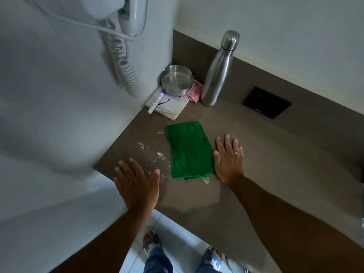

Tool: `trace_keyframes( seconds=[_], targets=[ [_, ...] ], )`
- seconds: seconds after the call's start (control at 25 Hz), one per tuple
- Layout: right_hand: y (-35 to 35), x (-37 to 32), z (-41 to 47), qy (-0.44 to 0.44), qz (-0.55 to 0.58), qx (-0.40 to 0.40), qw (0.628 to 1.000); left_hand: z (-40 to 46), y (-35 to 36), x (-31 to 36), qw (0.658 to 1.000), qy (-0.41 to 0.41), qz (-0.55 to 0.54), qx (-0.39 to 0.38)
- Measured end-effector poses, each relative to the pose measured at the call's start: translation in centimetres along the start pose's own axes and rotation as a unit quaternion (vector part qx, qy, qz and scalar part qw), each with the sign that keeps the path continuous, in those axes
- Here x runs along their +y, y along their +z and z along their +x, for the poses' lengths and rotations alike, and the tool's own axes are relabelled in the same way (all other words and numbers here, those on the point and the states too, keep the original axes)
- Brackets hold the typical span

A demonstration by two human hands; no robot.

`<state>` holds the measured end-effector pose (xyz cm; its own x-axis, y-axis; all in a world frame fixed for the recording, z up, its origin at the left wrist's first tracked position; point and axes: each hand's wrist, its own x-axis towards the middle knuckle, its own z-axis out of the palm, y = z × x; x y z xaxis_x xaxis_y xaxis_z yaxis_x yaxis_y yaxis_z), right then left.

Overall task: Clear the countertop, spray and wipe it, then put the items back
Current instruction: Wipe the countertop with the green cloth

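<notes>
Brown desk in white-walled corner | green cloth folded flat mid-desk, long axis running from near edge toward back corner | left hand flat, fingers apart, beside white crumbs | right hand flat, fingers together, touching cloth's right edge | steel bottle upright at back.

The hair dryer at eleven o'clock is cut off by the top edge. The print on the booklet is too small to read, and the steel ashtray covers its far corner. The pink packets are mostly hidden behind ashtray and bottle. The desk runs out past the right edge at three o'clock.
</notes>
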<state>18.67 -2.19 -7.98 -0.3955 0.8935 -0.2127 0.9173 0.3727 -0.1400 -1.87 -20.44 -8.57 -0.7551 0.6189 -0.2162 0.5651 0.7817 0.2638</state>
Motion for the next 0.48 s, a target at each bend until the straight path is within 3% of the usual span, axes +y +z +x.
trace_keyframes(
  seconds=[0.08,0.24,0.36,0.48],
  targets=[
    [0.2,-0.1,0.2,-0.002,0.004,0.016,1.000,0.3,-0.8,0.9,0.999,0.043,-0.010,0.017],
    [0.9,0.3,0.3,-0.009,0.018,0.033,0.999,3.0,0.4,10.2,0.949,0.313,0.044,0.001],
    [1.3,0.4,0.8,-0.001,0.015,0.044,0.999,5.8,2.4,15.3,0.936,0.337,0.097,-0.038],
    [1.6,0.6,0.9,-0.008,0.009,0.047,0.999,6.3,3.2,13.3,0.942,0.323,0.080,-0.034]
  ],
)
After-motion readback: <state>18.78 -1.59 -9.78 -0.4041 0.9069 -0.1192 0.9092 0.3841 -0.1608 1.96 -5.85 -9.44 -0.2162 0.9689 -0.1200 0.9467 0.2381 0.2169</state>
